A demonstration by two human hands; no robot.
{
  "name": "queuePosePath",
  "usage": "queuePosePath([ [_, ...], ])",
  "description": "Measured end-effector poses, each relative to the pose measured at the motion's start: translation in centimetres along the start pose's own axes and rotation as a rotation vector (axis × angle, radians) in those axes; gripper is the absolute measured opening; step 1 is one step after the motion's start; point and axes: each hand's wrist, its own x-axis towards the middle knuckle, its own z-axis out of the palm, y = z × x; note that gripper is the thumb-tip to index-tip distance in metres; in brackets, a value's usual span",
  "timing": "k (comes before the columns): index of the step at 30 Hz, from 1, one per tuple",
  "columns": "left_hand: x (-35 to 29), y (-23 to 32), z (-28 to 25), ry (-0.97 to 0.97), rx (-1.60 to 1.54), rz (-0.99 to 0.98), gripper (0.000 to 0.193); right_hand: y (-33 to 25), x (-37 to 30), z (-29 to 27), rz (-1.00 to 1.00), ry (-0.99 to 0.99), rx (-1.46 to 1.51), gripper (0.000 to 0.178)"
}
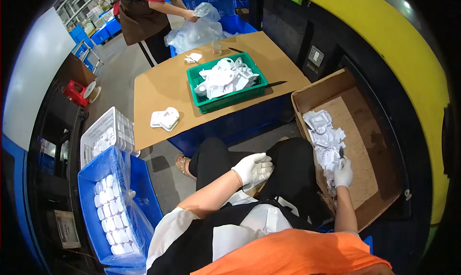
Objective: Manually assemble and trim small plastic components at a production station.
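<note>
My left hand (253,170), in a white glove, hovers over my lap with its palm partly up. Its fingers are loosely bent and apart, with nothing in them. My right hand (343,173), also gloved, reaches into an open cardboard box (367,162) on my right. A slim dark tool (341,153) sticks out of its closed fingers; its kind is not clear. Beside that hand, white plastic parts (324,131) lie heaped along the box's left side. On the table ahead, a green tray (230,100) holds a pile of similar white parts (224,78).
Two white housings (165,119) sit on the cardboard-covered table (151,90). A dark slim tool (277,83) lies beside the tray, near a clear cup (216,47). At left stand a blue bin (150,191) of stacked white pieces and a white crate (98,124). A co-worker (144,11) handles plastic bags.
</note>
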Motion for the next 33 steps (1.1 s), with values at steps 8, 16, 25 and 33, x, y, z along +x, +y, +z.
queuePosePath([
  [8, -5.4, -0.6, 4.0, -0.217, 0.490, 0.247, 0.054, -12.4, -5.8, -9.2, -0.261, 0.175, 0.878, 0.044],
  [16, -8.9, -0.2, 6.6, -0.704, 0.455, 0.321, 0.099, -21.4, -12.6, -8.7, -0.659, -0.441, 0.814, 0.042],
  [25, -10.7, -0.4, 5.8, -0.645, 0.184, 0.140, 0.085, -23.1, -12.4, -8.7, -0.692, -0.361, 0.809, 0.046],
  [33, -10.1, 2.4, 8.1, -0.687, 0.254, 0.469, 0.078, -21.4, -11.7, -10.9, -0.535, -0.333, 0.913, 0.050],
])
